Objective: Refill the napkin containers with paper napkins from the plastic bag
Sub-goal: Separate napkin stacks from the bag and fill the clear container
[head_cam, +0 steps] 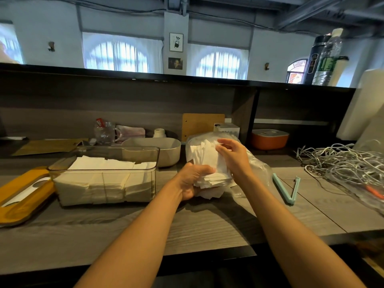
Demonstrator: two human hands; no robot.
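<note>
A clear plastic bag [257,165] lies on the grey wooden counter, with a stack of white paper napkins [207,156] sticking out of it. My left hand [192,180] grips the lower end of that stack from the left. My right hand [232,155] pinches the napkins' upper edge from the right. To the left stands a clear rectangular napkin container [104,194], partly filled with white napkins [108,164]. Its yellow lid [22,196] lies flat beside it at the far left.
A beige bowl-shaped container [168,150] sits behind the clear one. A light-blue bag clip [288,191] lies open to the right of the bag. A tangle of grey cables [340,161] fills the right side. An orange box [269,139] sits under the shelf.
</note>
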